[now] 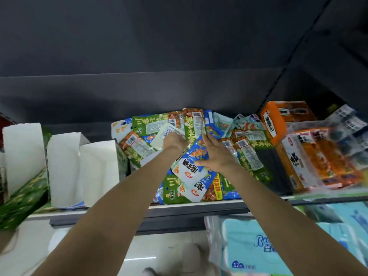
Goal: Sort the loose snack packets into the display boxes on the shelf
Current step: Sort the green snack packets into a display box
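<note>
The loose snack packets [191, 148] lie in a mixed heap on the shelf [199, 208], between the white display boxes [83, 168] on the left and the orange cartons [310, 156] on the right. The left hand [174, 141] grips a pale packet [167, 135] near the heap's back, while the right hand [216, 156] rests flat, fingers straight, on a blue packet [196, 156]. Best to gather one flavour at a time, keeping the heap pinned so nothing slides off the front edge.
</note>
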`<control>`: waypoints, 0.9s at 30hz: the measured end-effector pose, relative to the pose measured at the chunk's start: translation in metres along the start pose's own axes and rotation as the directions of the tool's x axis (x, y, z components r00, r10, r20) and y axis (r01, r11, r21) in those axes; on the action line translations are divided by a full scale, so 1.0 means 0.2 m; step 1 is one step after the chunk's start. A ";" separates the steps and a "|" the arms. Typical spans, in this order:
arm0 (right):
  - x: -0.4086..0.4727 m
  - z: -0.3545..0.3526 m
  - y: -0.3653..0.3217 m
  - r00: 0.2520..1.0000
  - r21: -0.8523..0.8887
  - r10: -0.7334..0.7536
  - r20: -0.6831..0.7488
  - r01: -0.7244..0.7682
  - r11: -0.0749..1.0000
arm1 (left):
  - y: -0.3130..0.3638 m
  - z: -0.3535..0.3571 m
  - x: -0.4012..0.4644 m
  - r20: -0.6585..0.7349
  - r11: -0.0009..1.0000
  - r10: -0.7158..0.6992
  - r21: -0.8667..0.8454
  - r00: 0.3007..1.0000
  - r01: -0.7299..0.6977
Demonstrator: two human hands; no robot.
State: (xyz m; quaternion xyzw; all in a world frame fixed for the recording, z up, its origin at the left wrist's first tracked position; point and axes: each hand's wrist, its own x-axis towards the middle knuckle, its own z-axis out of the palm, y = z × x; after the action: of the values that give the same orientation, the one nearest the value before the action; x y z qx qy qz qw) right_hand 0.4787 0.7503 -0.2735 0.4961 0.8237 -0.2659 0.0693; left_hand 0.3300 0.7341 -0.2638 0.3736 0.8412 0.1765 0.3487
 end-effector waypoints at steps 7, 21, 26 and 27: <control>0.00 0.01 0.00 1.000 0.057 0.003 -0.001 -0.002 0.998 | 0.02 -0.10 -0.08 -0.051 0.980 0.176 -0.084 0.983 -0.179; -0.17 -0.05 -0.63 0.777 0.272 -0.237 -0.583 0.461 0.845 | -0.35 -0.70 -0.54 -0.152 0.626 0.232 -0.732 0.961 -0.267; -0.37 -0.05 -1.06 0.765 0.381 -0.201 -0.612 0.508 0.772 | -0.68 -1.03 -0.66 -0.423 0.792 0.459 -0.203 0.781 -0.575; -0.41 -0.03 -1.16 0.769 0.419 -0.216 -0.602 0.534 0.734 | -0.75 -1.09 -0.69 -0.440 0.768 0.502 -0.170 0.745 -0.617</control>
State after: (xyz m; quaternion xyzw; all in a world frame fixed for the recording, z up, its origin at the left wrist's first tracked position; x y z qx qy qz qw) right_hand 0.3221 0.6043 -0.1514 0.3609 0.7783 -0.3648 -0.3620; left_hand 0.1638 0.5231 -0.1326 0.5128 0.6999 0.4682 0.1671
